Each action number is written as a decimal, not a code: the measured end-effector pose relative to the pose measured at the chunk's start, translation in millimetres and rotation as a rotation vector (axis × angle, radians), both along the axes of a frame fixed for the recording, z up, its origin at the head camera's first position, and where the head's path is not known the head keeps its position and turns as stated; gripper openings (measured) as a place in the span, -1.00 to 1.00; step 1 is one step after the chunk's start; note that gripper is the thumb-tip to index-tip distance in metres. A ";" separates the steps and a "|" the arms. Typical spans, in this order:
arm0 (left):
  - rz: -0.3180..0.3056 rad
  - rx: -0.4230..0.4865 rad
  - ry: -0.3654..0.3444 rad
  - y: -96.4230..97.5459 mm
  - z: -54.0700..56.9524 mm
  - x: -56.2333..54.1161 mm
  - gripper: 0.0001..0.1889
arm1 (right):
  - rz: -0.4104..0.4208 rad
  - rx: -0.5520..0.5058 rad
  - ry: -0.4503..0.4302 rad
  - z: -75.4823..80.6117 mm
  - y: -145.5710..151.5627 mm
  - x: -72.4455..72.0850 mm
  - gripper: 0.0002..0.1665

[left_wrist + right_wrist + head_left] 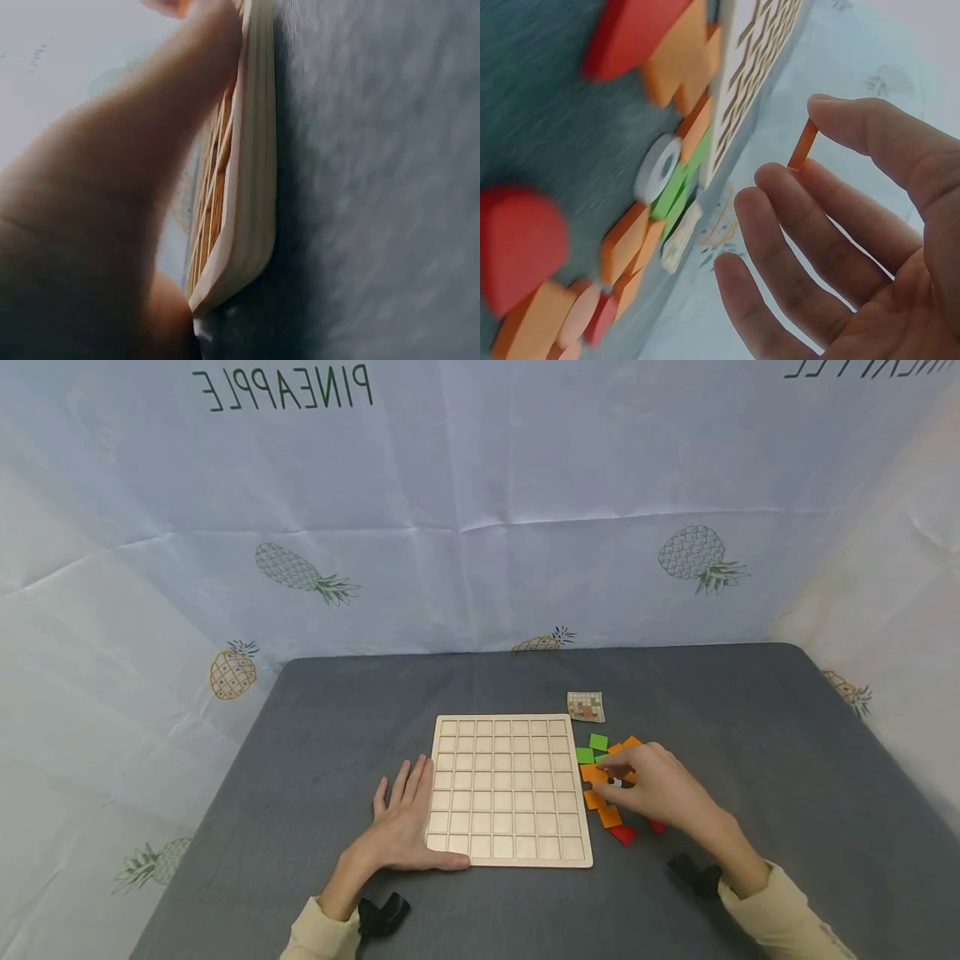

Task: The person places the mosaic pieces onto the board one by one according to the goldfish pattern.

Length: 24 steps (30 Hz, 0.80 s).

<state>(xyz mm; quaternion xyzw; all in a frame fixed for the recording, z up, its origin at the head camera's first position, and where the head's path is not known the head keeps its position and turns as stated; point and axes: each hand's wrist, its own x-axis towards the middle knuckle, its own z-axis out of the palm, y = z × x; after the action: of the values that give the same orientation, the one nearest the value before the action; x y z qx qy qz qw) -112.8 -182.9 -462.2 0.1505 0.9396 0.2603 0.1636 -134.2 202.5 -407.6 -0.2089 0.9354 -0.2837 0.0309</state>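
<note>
A square wooden grid board [513, 768] lies flat on the table. My left hand [405, 831] rests at its near left corner, fingers stretched along the left side and thumb along the front edge. In the left wrist view the thumb covers part of the board's rim [251, 187]. Beyond the right side, my right hand [663, 785] is held over a cluster of loose pieces. Between its thumb and fingertips it pinches a thin orange tile [804, 145], seen edge-on in the right wrist view. The other fingers are spread.
Green tiles [585, 756], orange tiles [610, 817] and red pieces [622, 836] lie close along the board's right side. A white ring-shaped piece [658, 169] is among them. A small printed card [586, 707] lies by the far right corner. A pineapple-print cloth [480, 585] hangs behind the table.
</note>
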 end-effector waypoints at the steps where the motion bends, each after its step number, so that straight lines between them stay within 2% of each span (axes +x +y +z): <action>1: 0.000 -0.014 -0.007 -0.1 1.1 -1.2 0.63 | 0.006 -0.005 0.001 0.2 -3.4 -0.7 -0.67; 5: -0.008 -0.043 -0.007 -2.2 4.4 -6.6 0.63 | 0.051 -0.026 0.031 1.5 -18.1 -3.9 -0.77; 12: -0.055 0.026 -0.010 -6.8 6.1 -18.0 0.66 | 0.099 -0.061 0.029 4.9 -47.4 -9.9 -0.73; 18: -0.029 -0.021 -0.037 -5.2 5.9 -23.7 0.63 | 0.150 -0.077 0.033 1.4 -74.0 -16.4 -0.75; 24: 0.003 -0.059 -0.045 -2.6 4.2 -23.6 0.62 | 0.199 -0.093 0.000 2.9 -104.6 -18.9 -0.78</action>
<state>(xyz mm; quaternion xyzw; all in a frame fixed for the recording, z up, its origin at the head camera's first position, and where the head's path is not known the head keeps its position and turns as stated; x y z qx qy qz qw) -136.4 -185.5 -458.0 0.1384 0.9432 0.2358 0.1887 -153.1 97.9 -404.6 -0.3019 0.8959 -0.3223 0.0490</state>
